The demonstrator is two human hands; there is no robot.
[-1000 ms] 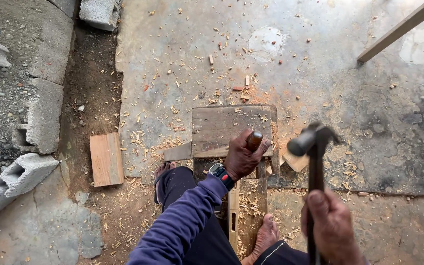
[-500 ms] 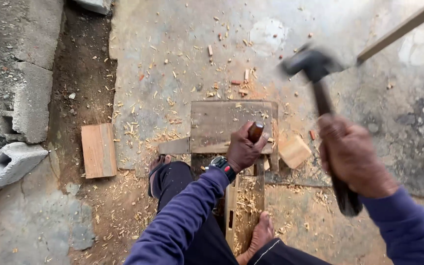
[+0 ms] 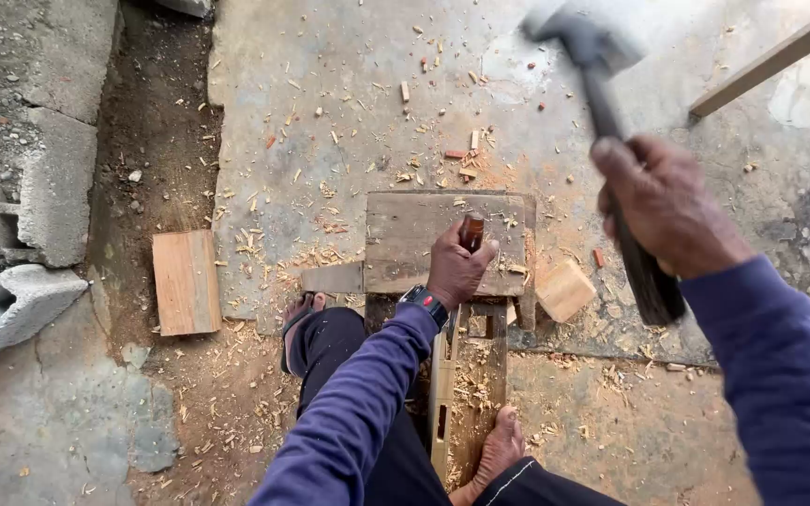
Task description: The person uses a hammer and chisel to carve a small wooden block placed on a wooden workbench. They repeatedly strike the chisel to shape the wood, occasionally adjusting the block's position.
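Change: since half a second ago the hammer (image 3: 585,42) has swung higher, its head now blurred near the top edge; the left hand has kept its place on the chisel.
Head view, right hand: right hand (image 3: 663,208) is raised and wrapped tight around the dark hammer handle, head end up and away from the person.
Head view, left hand: left hand (image 3: 455,267) is closed around a brown-handled chisel (image 3: 472,230), held upright with only the handle top showing above the fist.
Chisel place: over the near edge of a grey weathered board (image 3: 405,239) lying on the concrete.
Workpiece: a narrow wooden piece (image 3: 480,375) runs from under the fist toward the person; a bare foot (image 3: 499,454) rests on its near end.
Around: a pale wood block (image 3: 564,289) lies just right of the board, a flat wood offcut (image 3: 187,281) well to the left, shavings scattered about.
Wrist: a dark watch (image 3: 427,303) at the blue sleeve's cuff.
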